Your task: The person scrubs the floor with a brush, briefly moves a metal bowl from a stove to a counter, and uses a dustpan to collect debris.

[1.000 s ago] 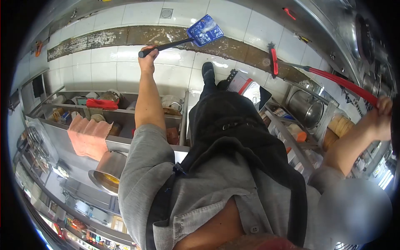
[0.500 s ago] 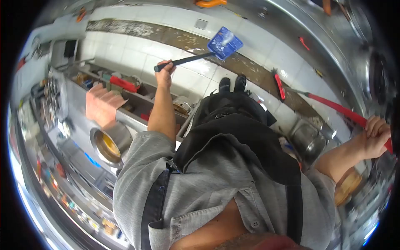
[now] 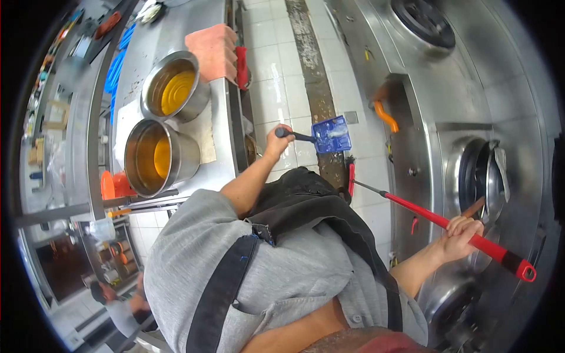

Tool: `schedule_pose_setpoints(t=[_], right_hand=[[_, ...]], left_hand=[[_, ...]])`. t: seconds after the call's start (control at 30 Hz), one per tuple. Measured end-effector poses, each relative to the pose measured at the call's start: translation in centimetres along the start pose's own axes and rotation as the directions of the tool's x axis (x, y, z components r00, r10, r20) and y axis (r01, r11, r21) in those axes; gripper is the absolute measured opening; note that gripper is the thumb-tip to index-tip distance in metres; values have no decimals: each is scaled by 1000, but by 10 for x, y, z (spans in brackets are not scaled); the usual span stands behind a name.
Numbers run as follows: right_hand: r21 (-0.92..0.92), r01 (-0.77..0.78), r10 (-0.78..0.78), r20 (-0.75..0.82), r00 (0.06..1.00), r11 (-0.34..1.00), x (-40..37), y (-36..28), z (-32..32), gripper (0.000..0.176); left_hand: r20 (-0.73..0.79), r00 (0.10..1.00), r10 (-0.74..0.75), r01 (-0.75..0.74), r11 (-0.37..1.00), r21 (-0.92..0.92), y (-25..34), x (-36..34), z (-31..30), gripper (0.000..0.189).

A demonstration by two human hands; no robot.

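Observation:
My left hand (image 3: pixel 279 141) is closed around the dark handle of a blue dustpan (image 3: pixel 332 135). The dustpan is over the tiled floor and its dark channel strip, with some whitish matter in it. My right hand (image 3: pixel 463 237) grips the red pole of a broom (image 3: pixel 421 215), whose end sticks out beyond the fist. The broom's red and black head (image 3: pixel 351 178) is just below the dustpan in the view, partly beside my dark apron (image 3: pixel 306 203). Whether the two tools touch, I cannot tell.
On the left, a steel counter (image 3: pixel 203 176) bears two metal pots (image 3: pixel 136 157) with yellow-orange insides and a pink cloth (image 3: pixel 212 52). Steel cooking stations with round burners (image 3: pixel 421 23) line the right. An orange curved object (image 3: pixel 385 116) juts out there. Another person (image 3: pixel 125 315) is at the lower left.
The view has turned, bringing the pots and right-hand burners in clearly. The dustpan and broom head are now closer together. Both hands still hold their tools, and more of the red pole's end shows.

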State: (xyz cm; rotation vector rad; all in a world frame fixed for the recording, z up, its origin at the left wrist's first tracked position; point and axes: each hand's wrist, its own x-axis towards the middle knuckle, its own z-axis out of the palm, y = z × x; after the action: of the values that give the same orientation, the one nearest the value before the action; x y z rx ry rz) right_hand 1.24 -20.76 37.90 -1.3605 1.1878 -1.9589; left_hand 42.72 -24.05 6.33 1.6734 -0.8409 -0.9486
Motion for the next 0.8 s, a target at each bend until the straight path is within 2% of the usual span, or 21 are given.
schedule_pose_setpoints(t=[0.07,0.13,0.2,0.23,0.27,0.33,0.37,0.47,0.53,0.6,0.67,0.73,0.77,0.8], right_hand=[[11,10,-10,25,1000,1000,5,10,28,34],[98,16,-26,100,995,995,8,27,48,33],[90,39,-49,115,992,995,11,34,73,33],[113,49,-63,129,990,992,13,38,79,34],[140,59,-79,141,987,988,16,42,87,35],[187,41,-81,216,973,982,28,54,97,38],[212,37,-89,239,967,976,34,60,103,38],[276,7,-93,299,950,961,50,71,125,39],[313,-20,-96,349,932,950,56,74,133,39],[332,-66,-84,420,904,941,58,77,142,39],[386,-98,-101,464,880,917,52,85,148,38],[372,-90,-118,500,858,924,38,91,161,37],[399,-107,-132,527,839,911,30,97,165,36],[432,-133,-152,564,811,892,24,104,170,36]], left_hand=[[-53,996,-65,67,997,40,9,-14,-4,20],[-84,992,-92,96,995,41,-1,-21,-7,20],[-117,992,-52,59,996,59,-24,-25,-9,20],[-143,989,-43,42,999,-12,-27,-32,-9,19],[-155,987,-43,42,999,-7,-30,-37,-10,19],[-196,971,-135,149,987,55,-21,-55,-13,19],[-227,960,-165,174,984,23,-15,-65,-12,19],[-298,929,-218,223,975,-18,-36,-88,-12,20],[-306,931,-197,197,980,-32,-58,-103,-13,22],[-345,889,-300,301,952,-54,-65,-118,-13,21],[-387,865,-320,319,945,-69,-83,-133,-12,21],[-391,870,-302,263,953,-151,-102,-148,-12,22],[-383,834,-396,297,909,-294,-93,-158,-12,20],[-434,806,-402,278,905,-322,-96,-169,-11,20]])
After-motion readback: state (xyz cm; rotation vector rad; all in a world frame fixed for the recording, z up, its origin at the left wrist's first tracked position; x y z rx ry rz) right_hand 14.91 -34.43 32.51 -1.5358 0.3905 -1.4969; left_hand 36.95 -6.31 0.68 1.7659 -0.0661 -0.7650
